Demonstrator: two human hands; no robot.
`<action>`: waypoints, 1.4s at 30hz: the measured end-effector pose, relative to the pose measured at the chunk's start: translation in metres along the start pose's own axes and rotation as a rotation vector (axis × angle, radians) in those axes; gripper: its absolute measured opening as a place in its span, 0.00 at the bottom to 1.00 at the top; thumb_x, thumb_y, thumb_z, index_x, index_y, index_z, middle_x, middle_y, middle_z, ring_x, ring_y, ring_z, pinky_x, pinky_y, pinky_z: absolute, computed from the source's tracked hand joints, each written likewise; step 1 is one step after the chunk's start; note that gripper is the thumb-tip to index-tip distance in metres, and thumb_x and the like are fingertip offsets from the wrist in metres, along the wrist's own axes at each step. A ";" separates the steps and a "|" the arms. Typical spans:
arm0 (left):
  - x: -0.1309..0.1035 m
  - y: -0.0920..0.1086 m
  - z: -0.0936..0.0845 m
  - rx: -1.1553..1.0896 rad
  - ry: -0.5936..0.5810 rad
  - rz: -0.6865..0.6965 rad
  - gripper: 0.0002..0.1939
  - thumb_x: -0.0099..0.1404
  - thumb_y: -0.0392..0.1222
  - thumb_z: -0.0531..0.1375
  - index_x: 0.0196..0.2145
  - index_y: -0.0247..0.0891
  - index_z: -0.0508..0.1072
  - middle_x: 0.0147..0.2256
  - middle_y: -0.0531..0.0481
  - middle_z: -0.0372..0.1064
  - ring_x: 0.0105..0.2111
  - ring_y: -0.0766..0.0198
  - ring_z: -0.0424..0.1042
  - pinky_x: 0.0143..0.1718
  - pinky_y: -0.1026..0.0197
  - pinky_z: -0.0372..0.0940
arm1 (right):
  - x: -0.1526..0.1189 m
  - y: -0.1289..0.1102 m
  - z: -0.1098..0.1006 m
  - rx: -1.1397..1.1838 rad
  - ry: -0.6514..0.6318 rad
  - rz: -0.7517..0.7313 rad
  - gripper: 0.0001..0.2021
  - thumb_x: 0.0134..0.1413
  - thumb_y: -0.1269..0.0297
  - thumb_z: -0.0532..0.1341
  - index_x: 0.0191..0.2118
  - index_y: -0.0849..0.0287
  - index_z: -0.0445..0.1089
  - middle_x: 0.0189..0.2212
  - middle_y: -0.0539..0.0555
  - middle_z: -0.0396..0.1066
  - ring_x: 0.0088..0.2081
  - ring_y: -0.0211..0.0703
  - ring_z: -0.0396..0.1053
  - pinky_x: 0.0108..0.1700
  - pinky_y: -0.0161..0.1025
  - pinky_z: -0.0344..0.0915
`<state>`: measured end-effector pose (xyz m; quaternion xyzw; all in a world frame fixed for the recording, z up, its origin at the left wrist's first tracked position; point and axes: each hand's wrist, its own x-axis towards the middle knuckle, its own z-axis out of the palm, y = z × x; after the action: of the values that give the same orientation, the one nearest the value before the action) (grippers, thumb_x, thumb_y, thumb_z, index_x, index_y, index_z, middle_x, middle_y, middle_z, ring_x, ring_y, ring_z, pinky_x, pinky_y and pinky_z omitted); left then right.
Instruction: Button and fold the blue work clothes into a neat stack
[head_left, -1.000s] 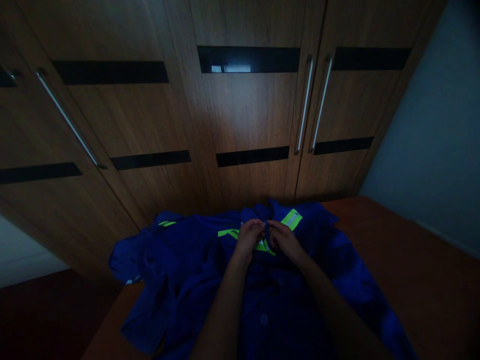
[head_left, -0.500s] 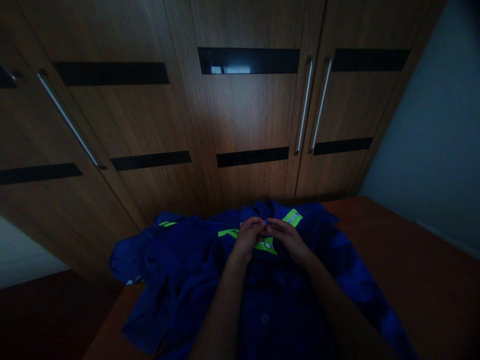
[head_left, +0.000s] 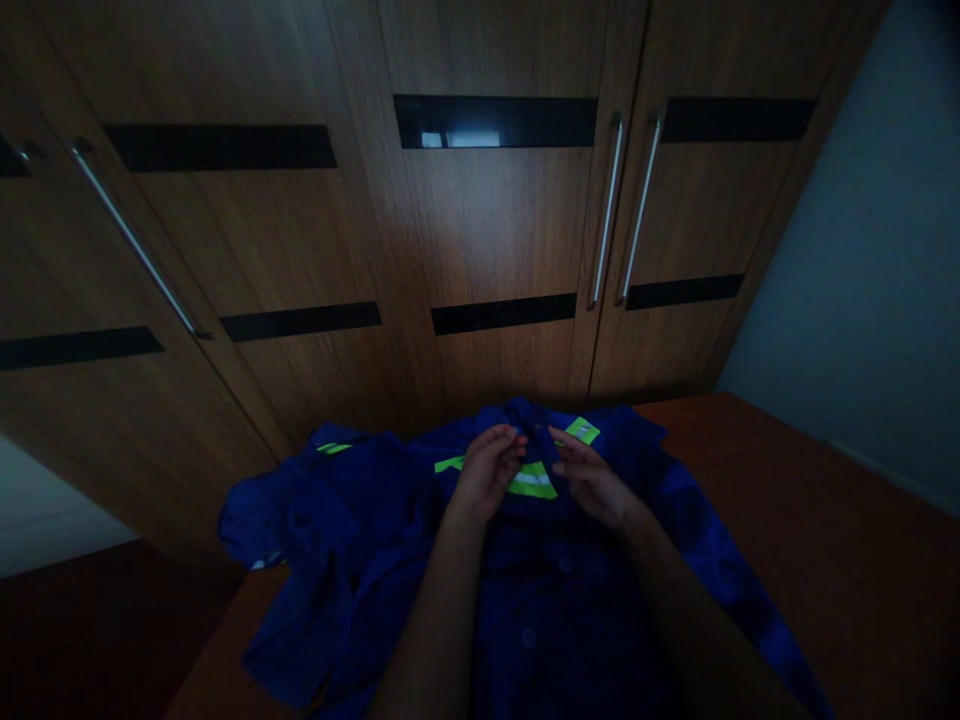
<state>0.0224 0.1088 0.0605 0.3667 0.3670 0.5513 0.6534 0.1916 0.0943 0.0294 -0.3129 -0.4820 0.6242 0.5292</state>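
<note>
A dark blue work jacket (head_left: 390, 510) with buttons and yellow-green reflective strips lies spread below me. My left hand (head_left: 486, 468) is at its upper front, fingers curled and thumb and fingertips closed on a bit of the blue cloth; the exact part is too dim to make out. To its right, my right hand (head_left: 592, 485) hovers over the jacket with fingers stretched out and apart, holding nothing visible. Between the hands shows a reflective strip (head_left: 534, 480). Lower down the front, a round button (head_left: 529, 638) is visible.
The jacket rests on a reddish-brown wooden surface (head_left: 795, 520). Directly behind stands a wooden wardrobe (head_left: 495, 220) with black inlays and long metal handles (head_left: 609, 210). A pale wall (head_left: 862, 300) rises on the right. The light is dim.
My hands, together at the jacket front before, have parted. The right hand has released its pinch and moved right, its fingers opening; the left has shifted slightly left.
</note>
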 end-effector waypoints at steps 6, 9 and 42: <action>0.007 -0.001 -0.002 0.102 0.277 0.168 0.08 0.57 0.40 0.60 0.32 0.38 0.64 0.35 0.45 0.75 0.35 0.62 0.76 0.25 0.69 0.63 | 0.008 -0.004 0.004 -0.042 0.210 -0.152 0.31 0.38 0.69 0.55 0.54 0.53 0.62 0.35 0.52 0.71 0.25 0.38 0.63 0.24 0.34 0.56; 0.009 -0.009 0.006 0.209 0.333 0.271 0.07 0.57 0.40 0.59 0.33 0.39 0.64 0.32 0.47 0.75 0.34 0.62 0.75 0.27 0.67 0.64 | 0.012 0.002 0.008 -0.258 0.236 -0.223 0.30 0.37 0.69 0.55 0.52 0.56 0.64 0.24 0.47 0.64 0.23 0.36 0.58 0.25 0.34 0.56; -0.002 -0.010 0.016 0.946 0.014 0.560 0.12 0.59 0.29 0.54 0.31 0.45 0.71 0.29 0.52 0.74 0.32 0.60 0.73 0.34 0.64 0.60 | 0.004 0.005 0.026 -0.953 0.101 -0.305 0.31 0.34 0.78 0.54 0.51 0.59 0.52 0.18 0.39 0.54 0.21 0.35 0.58 0.24 0.32 0.50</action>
<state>0.0405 0.1049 0.0593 0.7003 0.4677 0.4814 0.2433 0.1659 0.0912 0.0340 -0.4756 -0.7276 0.2343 0.4353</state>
